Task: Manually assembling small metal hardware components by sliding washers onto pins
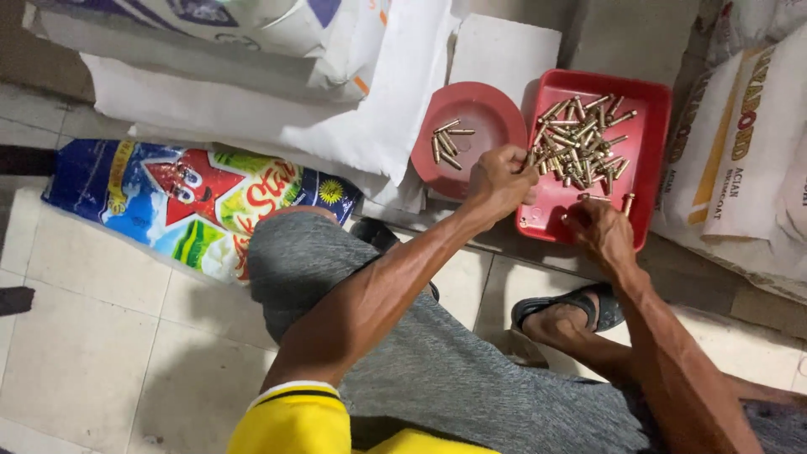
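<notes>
A red rectangular tray [651, 181] holds a heap of small brass cylinders [582, 139]. Left of it, a round red plate [483, 101] carries several more brass cylinders [448, 144]. My left hand [500, 178] is closed at the tray's left edge, pinching a few brass cylinders at its fingertips. My right hand [598, 231] rests in the near part of the tray with its fingers curled down beside loose pieces. Whether it grips one is hidden.
White sacks [740, 151] lean at the right and more lie at the back [252, 92]. A colourful printed bag [193, 202] lies on the tiled floor [92, 336] at the left. My grey-shorted knee [303, 252] and sandalled foot [567, 307] sit below the tray.
</notes>
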